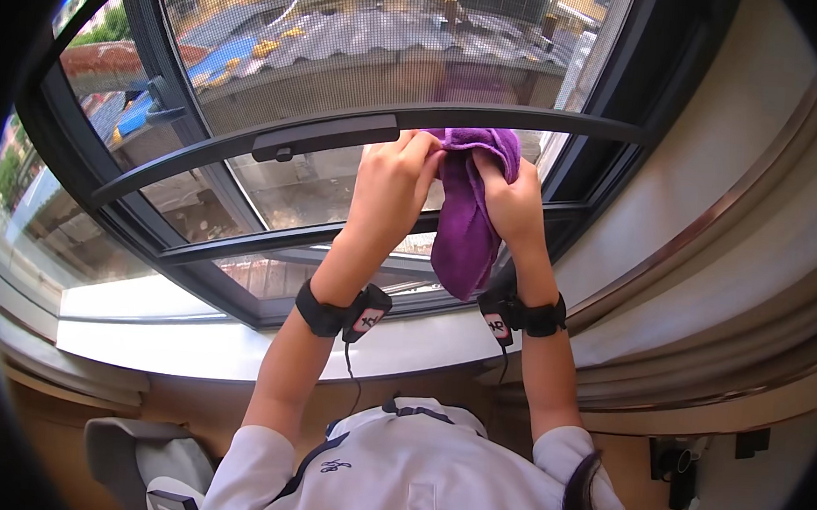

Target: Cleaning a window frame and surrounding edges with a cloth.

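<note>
A purple cloth (468, 223) hangs in folds between my two hands, just under the dark bottom rail (501, 119) of a window screen. My left hand (396, 177) pinches the cloth's left edge with thumb and fingers. On the other side, my right hand (514, 198) grips the cloth, its thumb and fingers partly tucked into the folds. The mesh screen (364, 56) covers the upper opening. A dark handle (324, 138) sits on the rail, left of my left hand. The cloth's lower end dangles loose in front of the window frame.
Below the window runs a white sill (234, 349). A beige curtain (714, 302) hangs at the right. A grey chair (151, 449) stands at the lower left. Both wrists wear black strapped devices (368, 313) with cables. Outside lie corrugated roofing (380, 32) and buildings.
</note>
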Demonstrator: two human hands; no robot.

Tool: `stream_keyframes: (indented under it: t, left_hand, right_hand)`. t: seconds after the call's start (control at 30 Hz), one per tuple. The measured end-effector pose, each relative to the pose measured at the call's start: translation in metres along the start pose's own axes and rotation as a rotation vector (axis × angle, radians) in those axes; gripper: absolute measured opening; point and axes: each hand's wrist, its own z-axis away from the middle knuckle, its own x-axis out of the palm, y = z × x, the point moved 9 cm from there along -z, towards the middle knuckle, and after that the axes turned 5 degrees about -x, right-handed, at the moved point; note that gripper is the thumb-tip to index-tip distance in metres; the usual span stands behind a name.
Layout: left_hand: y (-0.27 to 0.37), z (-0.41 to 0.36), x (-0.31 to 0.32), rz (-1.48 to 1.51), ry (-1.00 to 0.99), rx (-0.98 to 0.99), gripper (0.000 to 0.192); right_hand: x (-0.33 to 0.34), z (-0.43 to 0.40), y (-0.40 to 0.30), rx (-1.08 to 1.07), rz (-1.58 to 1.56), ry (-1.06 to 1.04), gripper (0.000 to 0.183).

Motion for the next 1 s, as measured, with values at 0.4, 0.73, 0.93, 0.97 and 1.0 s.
stream_keyframes:
  t: [0.4,0.73,0.93,0.97,1.0]
  left_hand:
    - [-0.173,0.029,-0.078,-0.802,-0.316,-0.361,0.015]
    - [-0.212,0.052,-0.123,-0.704,-0.501,-0.586,0.01]
    - [-0.127,0.046,-0.116,-0.406,-0.353,-0.398,0.018]
    - [-0.094,0.04,-0.115,-0.344,-0.297,-0.267,0.018]
    - [-0.079,0.038,-0.108,-0.402,-0.374,-0.372,0.017]
  right_hand:
    - [0.002,0.003,-0.004,-0.041,-0.057,-0.009,0.026]
    - [0.0,0.006,-0.005,-0.085,-0.104,-0.01,0.022]
    - [0.001,0.013,-0.01,-0.074,-0.071,-0.008,0.021]
    - [-0.001,0.013,-0.01,-0.086,-0.07,0.013,0.02]
    - [-0.002,0.012,-0.01,-0.104,-0.072,0.028,0.02]
